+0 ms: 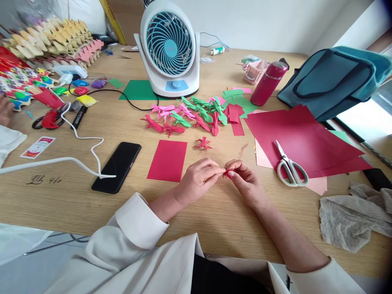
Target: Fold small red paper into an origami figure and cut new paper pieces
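Observation:
Between my fingertips is a small piece of folded red paper (228, 174), mostly hidden by the fingers. My left hand (200, 179) pinches its left end, and my right hand (246, 181) grips it from the right with thumb and fingers. Just beyond my hands a small red origami figure (203, 143) stands on the table. A flat red paper rectangle (168, 160) lies to the left of my left hand. Farther back is a heap of pink, green and red folded paper figures (200, 112).
White-handled scissors (292, 171) rest on large red sheets (309, 141) at right. A black phone (116, 167) with a white cable lies left. Behind stand a fan (171, 49), a red bottle (268, 83) and a teal bag (333, 81). Another person's hand (5, 110) shows at far left.

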Action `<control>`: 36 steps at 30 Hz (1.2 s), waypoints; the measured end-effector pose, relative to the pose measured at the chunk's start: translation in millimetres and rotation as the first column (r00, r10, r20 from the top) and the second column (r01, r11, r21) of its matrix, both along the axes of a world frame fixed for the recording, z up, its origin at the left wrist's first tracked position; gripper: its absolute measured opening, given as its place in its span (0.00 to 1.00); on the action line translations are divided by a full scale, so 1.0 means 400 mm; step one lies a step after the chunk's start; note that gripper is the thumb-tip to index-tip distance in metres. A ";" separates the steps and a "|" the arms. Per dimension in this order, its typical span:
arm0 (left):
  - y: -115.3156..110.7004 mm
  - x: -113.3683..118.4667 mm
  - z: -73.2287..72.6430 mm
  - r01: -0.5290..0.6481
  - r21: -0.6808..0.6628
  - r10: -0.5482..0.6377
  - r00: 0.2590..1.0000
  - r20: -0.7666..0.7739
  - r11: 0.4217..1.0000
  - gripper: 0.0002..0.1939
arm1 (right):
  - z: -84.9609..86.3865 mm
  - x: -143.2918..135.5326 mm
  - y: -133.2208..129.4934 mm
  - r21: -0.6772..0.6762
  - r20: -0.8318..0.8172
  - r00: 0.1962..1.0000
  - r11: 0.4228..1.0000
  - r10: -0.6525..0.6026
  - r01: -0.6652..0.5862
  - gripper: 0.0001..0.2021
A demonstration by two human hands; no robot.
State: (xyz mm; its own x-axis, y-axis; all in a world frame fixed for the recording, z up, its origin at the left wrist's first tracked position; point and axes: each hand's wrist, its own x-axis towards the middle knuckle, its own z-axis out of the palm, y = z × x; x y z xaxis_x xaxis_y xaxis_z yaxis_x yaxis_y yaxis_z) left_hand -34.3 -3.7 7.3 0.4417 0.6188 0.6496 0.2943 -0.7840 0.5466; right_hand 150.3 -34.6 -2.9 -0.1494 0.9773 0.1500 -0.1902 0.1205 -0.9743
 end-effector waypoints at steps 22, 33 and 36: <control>-0.003 -0.002 0.020 0.127 -0.021 -0.125 0.990 0.069 0.992 0.06 | 0.001 0.014 0.003 0.078 -0.006 0.995 0.992 0.100 -0.099 0.03; -0.010 0.002 0.031 0.025 0.115 -0.029 0.999 0.030 0.993 0.07 | 0.011 0.006 -0.002 0.130 0.008 0.999 0.991 0.031 -0.032 0.04; -0.018 0.003 0.035 0.010 0.122 -0.011 1.000 0.011 0.992 0.08 | 0.013 -0.001 -0.006 0.150 0.025 1.000 0.989 -0.018 0.014 0.04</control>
